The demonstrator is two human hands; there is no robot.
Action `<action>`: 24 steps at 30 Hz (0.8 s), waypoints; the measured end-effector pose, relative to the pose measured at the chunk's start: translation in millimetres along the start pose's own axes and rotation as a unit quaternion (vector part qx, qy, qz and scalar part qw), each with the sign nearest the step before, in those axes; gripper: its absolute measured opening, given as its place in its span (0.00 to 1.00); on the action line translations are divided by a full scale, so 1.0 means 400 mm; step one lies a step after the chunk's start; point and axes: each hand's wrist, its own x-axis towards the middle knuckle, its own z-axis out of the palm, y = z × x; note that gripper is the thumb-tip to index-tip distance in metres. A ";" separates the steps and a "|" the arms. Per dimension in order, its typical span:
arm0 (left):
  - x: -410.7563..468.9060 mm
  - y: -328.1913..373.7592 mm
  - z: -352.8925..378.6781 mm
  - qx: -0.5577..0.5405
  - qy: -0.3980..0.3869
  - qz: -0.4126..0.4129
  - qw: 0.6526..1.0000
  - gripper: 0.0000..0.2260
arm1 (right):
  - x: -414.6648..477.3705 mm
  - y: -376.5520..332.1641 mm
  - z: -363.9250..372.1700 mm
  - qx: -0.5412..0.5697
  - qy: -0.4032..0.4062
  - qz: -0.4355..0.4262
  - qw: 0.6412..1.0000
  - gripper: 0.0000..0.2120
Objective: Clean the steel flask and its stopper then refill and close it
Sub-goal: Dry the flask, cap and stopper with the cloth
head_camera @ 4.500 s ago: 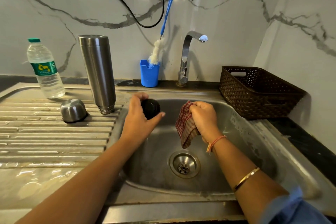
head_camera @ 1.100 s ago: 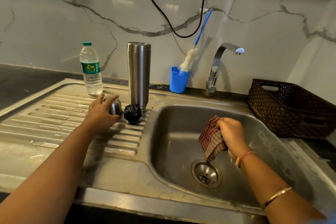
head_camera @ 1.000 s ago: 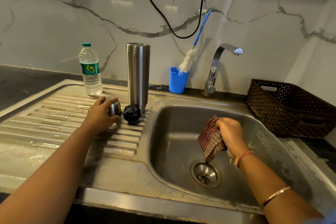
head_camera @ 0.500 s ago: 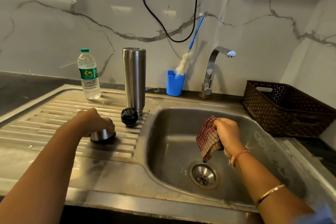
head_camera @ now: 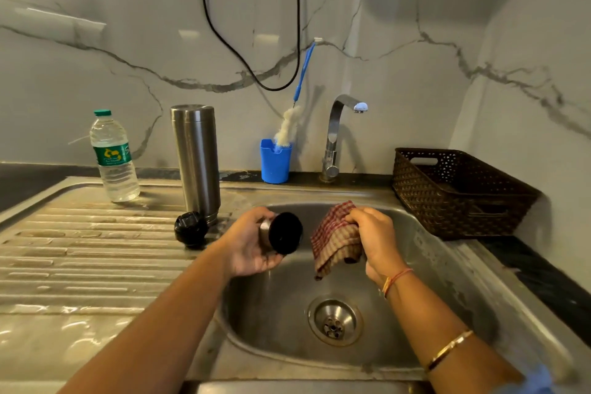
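Marble wall backs a steel sink (head_camera: 281,329); on my feed the steel flask (head_camera: 196,163) stands on the draining board (head_camera: 80,259), left of the basin and apart from both hands, the black stopper (head_camera: 191,229) just beside its base; the left hand (head_camera: 248,249) curls round the steel cap (head_camera: 283,233) over the basin, dark inside facing me; the right hand (head_camera: 374,240) clutches a checked cloth (head_camera: 334,243) just beside it.
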 end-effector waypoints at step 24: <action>0.109 -0.056 0.026 -0.056 0.054 0.081 0.994 0.18 | -0.002 0.001 0.012 0.099 -0.030 0.001 0.995 0.09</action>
